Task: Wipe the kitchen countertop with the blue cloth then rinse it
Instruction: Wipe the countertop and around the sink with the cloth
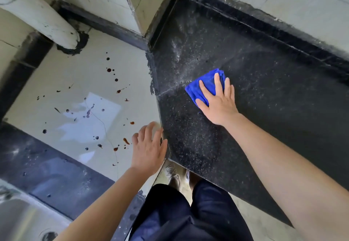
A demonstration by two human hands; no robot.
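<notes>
In the head view, the right hand lies right of the frame's centre, palm down on the blue cloth. Its fingers are straight and spread apart, pressing on the cloth rather than curling round it. The cloth is bunched into a rough fold and shows above and to the left of the fingers. It rests on the black speckled bench, which fills the right half of the frame. A thin seam crosses the bench surface just left of the cloth. Pale streaks and specks cover the stone in the upper middle.

A raised black rim runs along the back of the bench, below the pale tiled wall in the upper right.

The left hand is at lower centre, by the left edge of the bench. Its fingers are relaxed, slightly apart, and hold nothing. Whether they touch the edge cannot be told.

Left of the bench lies the pale floor, dotted with dark and reddish-brown spots. A white pipe meets the floor in the upper left.

In the lower left corner is a steel sink with its drain, bordered by a dark slab. Dark trousers and shoes show at bottom centre.
</notes>
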